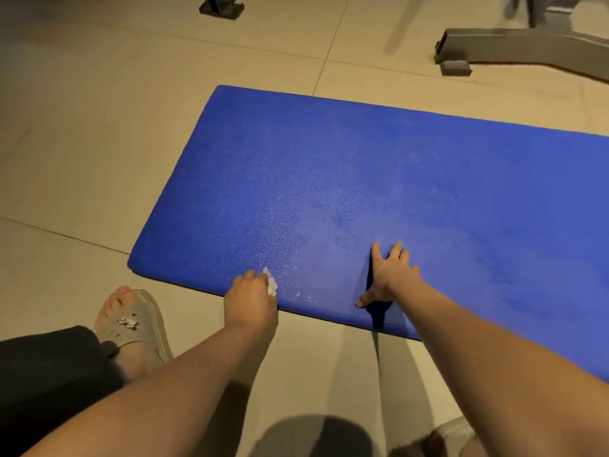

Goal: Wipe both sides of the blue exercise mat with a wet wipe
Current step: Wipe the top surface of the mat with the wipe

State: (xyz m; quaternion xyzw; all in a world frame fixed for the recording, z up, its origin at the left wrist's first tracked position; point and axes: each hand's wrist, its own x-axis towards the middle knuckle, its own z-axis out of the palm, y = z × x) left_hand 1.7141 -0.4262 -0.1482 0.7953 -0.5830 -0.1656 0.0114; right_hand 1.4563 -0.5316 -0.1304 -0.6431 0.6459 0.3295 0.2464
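Observation:
The blue exercise mat [379, 179] lies flat on the tiled floor and runs off the right edge of the view. A damp, speckled patch shows on it near its front edge. My left hand [248, 300] grips a small white wet wipe [271, 282] and holds it against the mat at the front edge. My right hand [390, 275] rests flat on the mat a little to the right, fingers spread, thumb pointing back toward me.
Beige floor tiles [99, 143] surround the mat. My left foot in a tan sandal [135, 321] stands just left of the mat's front corner. A grey metal equipment base [514, 49] sits at the back right, another dark foot [220, 6] at the top.

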